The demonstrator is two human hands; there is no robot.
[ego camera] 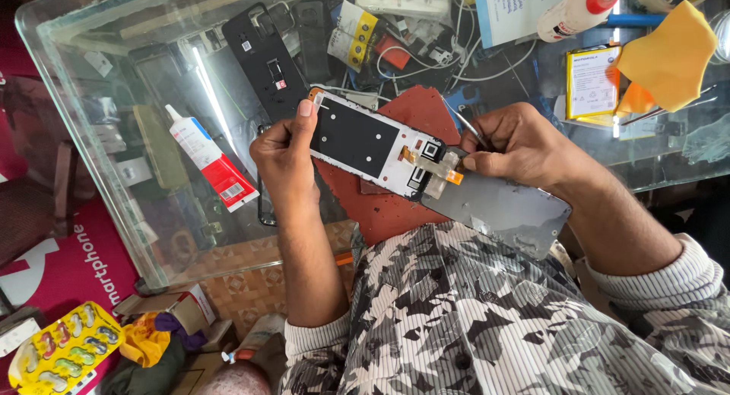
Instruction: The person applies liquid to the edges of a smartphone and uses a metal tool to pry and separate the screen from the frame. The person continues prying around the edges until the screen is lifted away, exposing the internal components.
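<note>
Phone frame (372,145) lies slanted from upper left to lower right at centre; left hand (287,153) pinches its upper end, right hand (517,148) pinches tweezers (470,129) at the lower end.

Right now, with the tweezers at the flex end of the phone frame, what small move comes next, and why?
Probably ease the tweezers tip down onto the orange flex tab. The right hand pinches them just above it, and the left hand steadies the white phone frame over the red mat.
</note>
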